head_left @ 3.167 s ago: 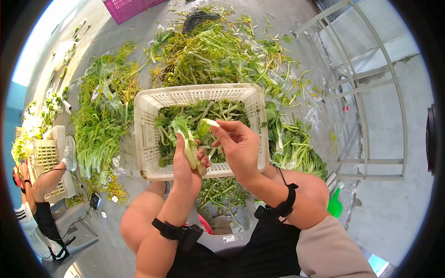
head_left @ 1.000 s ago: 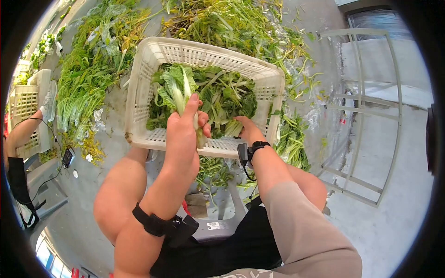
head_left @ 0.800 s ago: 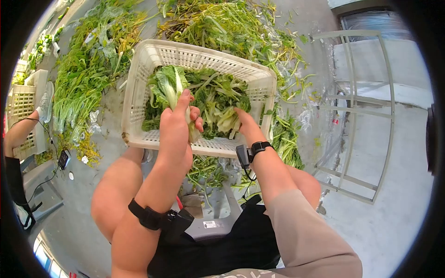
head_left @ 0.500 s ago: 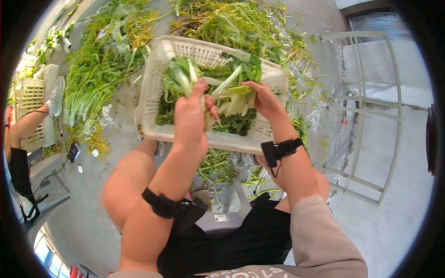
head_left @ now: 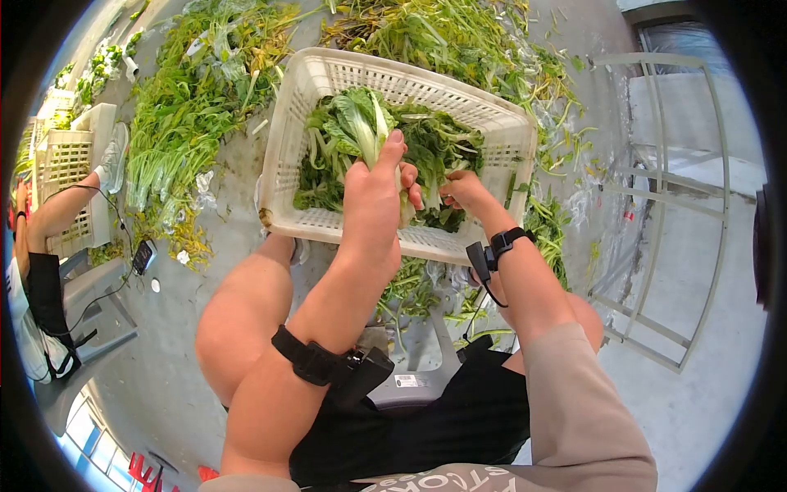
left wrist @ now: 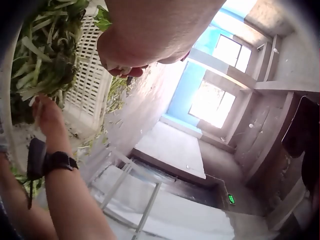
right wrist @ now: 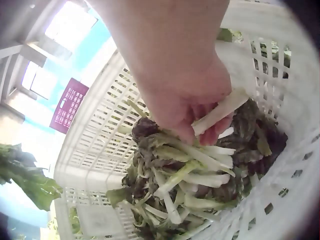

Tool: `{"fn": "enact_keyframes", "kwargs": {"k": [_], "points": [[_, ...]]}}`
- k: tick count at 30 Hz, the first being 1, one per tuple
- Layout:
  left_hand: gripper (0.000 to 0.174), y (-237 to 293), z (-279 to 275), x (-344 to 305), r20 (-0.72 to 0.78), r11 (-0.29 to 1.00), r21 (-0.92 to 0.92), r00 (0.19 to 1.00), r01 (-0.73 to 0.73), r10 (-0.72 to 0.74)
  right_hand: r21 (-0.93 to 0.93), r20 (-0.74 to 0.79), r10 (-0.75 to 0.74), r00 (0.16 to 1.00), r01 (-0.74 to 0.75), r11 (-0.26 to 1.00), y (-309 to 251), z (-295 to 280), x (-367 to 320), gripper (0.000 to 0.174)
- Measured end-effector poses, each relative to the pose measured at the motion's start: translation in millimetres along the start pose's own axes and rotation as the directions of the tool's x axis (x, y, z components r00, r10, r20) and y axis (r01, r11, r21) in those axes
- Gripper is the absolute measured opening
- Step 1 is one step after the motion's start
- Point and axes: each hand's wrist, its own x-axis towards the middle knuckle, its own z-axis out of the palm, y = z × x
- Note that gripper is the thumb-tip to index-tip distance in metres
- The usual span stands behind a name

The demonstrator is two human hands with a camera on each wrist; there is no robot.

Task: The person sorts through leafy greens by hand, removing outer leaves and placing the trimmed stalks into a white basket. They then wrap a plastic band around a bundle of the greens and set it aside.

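My left hand (head_left: 373, 197) grips a leafy green vegetable (head_left: 357, 123) by its pale base, leaves pointing away, above the left part of the white basket (head_left: 275, 180). Down in the basket's right part, my right hand (head_left: 466, 192) is among the loose leaves (head_left: 443, 139). The right wrist view shows this hand (right wrist: 192, 100) with curled fingers pinching a pale stalk (right wrist: 222, 111) over a heap of cut stalks and wilted leaves (right wrist: 200, 180). In the left wrist view, my left hand (left wrist: 122, 55) hides most of what it holds.
Piles of greens (head_left: 184, 107) and yellowed stems (head_left: 426, 41) lie on the floor beyond and left of the basket. A metal frame (head_left: 725, 197) stands at right. Another person's leg (head_left: 70, 205) and a second basket (head_left: 70, 160) are at far left.
Half a second ago my right hand held several pale-stalked leaves up beside the vegetable; it has since lowered, and that bunch is no longer raised. My left hand keeps its grip.
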Motion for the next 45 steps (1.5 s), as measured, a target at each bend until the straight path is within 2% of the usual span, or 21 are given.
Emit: {"fn": "enact_keyframes", "kwargs": {"k": [5, 7, 9, 15, 18, 19, 20, 23, 24, 26, 28, 31, 33, 34, 36, 37, 38, 40, 41, 43, 45], "points": [[0.026, -2, 0, 2, -0.010, 1.000, 0.009, 1.000, 0.002, -0.002, -0.108, -0.032, -0.055, 0.998, 0.052, 0.993, -10, -15, 1, 0.052], [0.025, -3, 0, 3, 0.005, 1.000, 0.016, 1.000, 0.000, -0.001, -0.085, -0.002, -0.109, 0.994, 0.108, 0.990, -41, -28, -31, 0.051], [0.025, -4, 4, 4, -0.097, 0.995, 0.098, 0.995, -0.027, 0.037, -0.099, 0.001, -0.149, 0.989, 0.148, 0.984, -63, -45, -56, 0.051], [0.024, -3, -1, 2, -0.002, 0.998, 0.059, 1.000, -0.017, 0.017, -0.038, -0.063, -0.289, 0.955, 0.287, 0.957, -110, -86, -155, 0.046], [0.021, -6, 2, 0, 0.015, 0.998, 0.048, 0.999, -0.039, 0.038, -0.005, -0.049, -0.265, 0.963, 0.265, 0.964, -105, -94, -191, 0.044], [0.021, -8, -2, 2, 0.020, 0.998, 0.058, 1.000, -0.020, 0.019, 0.096, -0.094, -0.255, 0.962, 0.264, 0.960, -102, -91, -201, 0.038], [0.020, -10, -4, 3, 0.022, 0.998, 0.070, 1.000, -0.002, 0.001, 0.094, -0.098, -0.263, 0.960, 0.272, 0.958, -99, -88, -207, 0.038], [0.025, -15, -3, 4, -0.004, 0.993, 0.116, 0.999, 0.032, -0.031, 0.404, -0.165, -0.237, 0.957, 0.285, 0.870, -88, -78, -204, 0.037], [0.027, -18, -4, 4, 0.001, 0.989, 0.138, 0.998, 0.056, -0.057, 0.414, -0.162, -0.230, 0.960, 0.278, 0.867, -91, -73, -203, 0.037], [0.031, -21, -1, 0, -0.008, 0.985, 0.136, 0.995, 0.103, -0.103, 0.634, -0.131, -0.348, 0.928, 0.348, 0.691, -103, -65, -209, 0.040], [0.035, -20, 3, 2, -0.008, 0.985, 0.127, 0.993, 0.119, -0.119, 0.662, -0.065, -0.339, 0.938, 0.295, 0.689, -106, -65, -205, 0.047], [0.042, -23, 6, 3, 0.027, 0.985, 0.050, 0.986, 0.165, -0.167, 0.660, -0.085, -0.436, 0.896, 0.378, 0.649, -106, -67, -200, 0.045], [0.047, -24, 10, 4, 0.044, 0.981, -0.007, 0.980, 0.195, -0.194, 0.818, -0.277, -0.174, 0.945, 0.327, 0.473, -109, -71, -202, 0.037], [0.047, -26, 10, 5, 0.045, 0.981, -0.006, 0.980, 0.196, -0.195, 0.818, -0.278, -0.173, 0.945, 0.327, 0.472, -106, -70, -199, 0.037], [0.048, -31, 9, 6, 0.087, 0.981, -0.033, 0.979, 0.189, -0.186, 0.843, -0.449, -0.031, 0.893, 0.434, 0.318, -100, -65, -193, 0.026], [0.048, -32, 10, 5, 0.088, 0.981, -0.031, 0.978, 0.191, -0.188, 0.798, -0.536, 0.014, 0.844, 0.501, 0.335, -102, -62, -194, 0.024], [0.048, -32, 11, 3, 0.093, 0.979, -0.033, 0.976, 0.201, -0.197, 0.798, -0.537, 0.017, 0.843, 0.502, 0.334, -104, -58, -196, 0.024], [0.048, -33, 12, 3, 0.099, 0.977, -0.032, 0.974, 0.209, -0.205, 0.556, -0.723, -0.161, 0.672, 0.704, 0.442, -114, -50, -203, 0.022], [0.048, -35, 11, 3, 0.095, 0.975, -0.037, 0.972, 0.219, -0.214, 0.405, -0.738, -0.273, 0.617, 0.729, 0.552, -118, -42, -213, 0.022], [0.049, -37, 9, 4, 0.089, 0.973, -0.040, 0.971, 0.225, -0.221, 0.058, -0.683, -0.584, 0.439, 0.830, 0.555, -115, -18, -214, 0.026], [0.044, -36, 8, 4, 0.184, 0.977, -0.101, 0.969, 0.188, -0.167, -0.170, -0.496, -0.810, 0.313, 0.880, 0.444, -110, 4, -218, 0.026]]}}
